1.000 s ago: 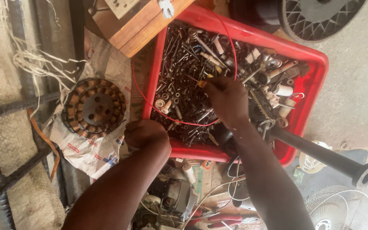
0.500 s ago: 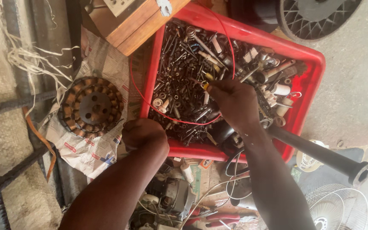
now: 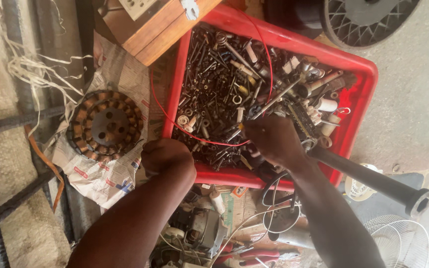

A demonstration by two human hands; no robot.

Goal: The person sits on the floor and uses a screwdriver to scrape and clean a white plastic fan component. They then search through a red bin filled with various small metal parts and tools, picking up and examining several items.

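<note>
Bare forearms; left hand (image 3: 166,156), right hand (image 3: 274,139) ungloved.

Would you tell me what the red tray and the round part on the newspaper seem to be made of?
Red tray: probably moulded plastic, with a glossy, even colour and rounded rim. Round part: looks like dark, dull metal, with what may be copper-coloured windings around its rim; it is apparently a motor stator.
</note>
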